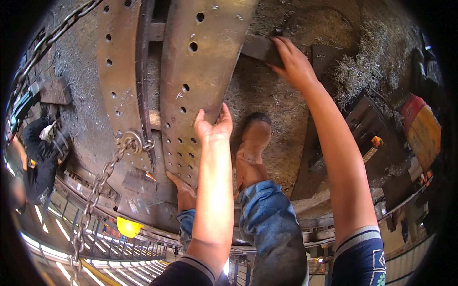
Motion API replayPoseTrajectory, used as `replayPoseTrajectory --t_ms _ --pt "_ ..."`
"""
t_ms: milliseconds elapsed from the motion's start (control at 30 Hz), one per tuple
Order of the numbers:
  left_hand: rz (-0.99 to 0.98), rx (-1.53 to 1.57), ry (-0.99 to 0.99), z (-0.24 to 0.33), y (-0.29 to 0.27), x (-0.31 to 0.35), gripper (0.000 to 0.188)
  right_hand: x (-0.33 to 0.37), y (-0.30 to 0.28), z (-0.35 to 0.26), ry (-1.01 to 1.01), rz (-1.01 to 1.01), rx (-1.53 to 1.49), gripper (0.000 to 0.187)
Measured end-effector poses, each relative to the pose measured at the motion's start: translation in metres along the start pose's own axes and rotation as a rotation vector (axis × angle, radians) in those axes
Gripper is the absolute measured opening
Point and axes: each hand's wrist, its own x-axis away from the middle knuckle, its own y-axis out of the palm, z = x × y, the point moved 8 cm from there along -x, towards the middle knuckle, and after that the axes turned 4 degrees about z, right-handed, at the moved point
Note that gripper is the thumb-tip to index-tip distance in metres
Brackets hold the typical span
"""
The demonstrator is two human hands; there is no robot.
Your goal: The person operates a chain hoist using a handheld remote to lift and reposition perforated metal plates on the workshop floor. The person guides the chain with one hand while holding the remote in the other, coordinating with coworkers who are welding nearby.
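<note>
A long steel plate with rows of drilled holes lies in front of me. My left hand is at its right edge, palm turned up. The thumb lies over the plate and the fingers are along the edge, their grip partly hidden. Farther off to the right, my right hand holds the outer end of a dark flat block, whose other end passes under the plate. Fingers are over the block's end and the thumb is on its near side.
A second drilled plate lies left, with a chain and hook near its end. My boots stand close to the long plate. Metal shavings and dark plates lie right. A person is at far left, near a yellow helmet.
</note>
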Motion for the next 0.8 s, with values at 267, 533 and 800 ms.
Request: replayPoseTrajectory --t_ms 267,533,800 --pt "0.091 0.043 -0.078 -0.003 -0.004 0.004 0.041 -0.043 0.008 0.027 -0.010 -0.079 0.572 0.074" --pt "0.027 0.014 -0.012 -0.003 0.001 0.003 0.038 -0.002 0.020 -0.001 -0.009 -0.090 0.521 0.081" --pt "0.002 -0.011 0.001 -0.005 0.004 -0.006 0.039 -0.036 -0.007 0.051 0.208 -0.060 0.607 0.076"
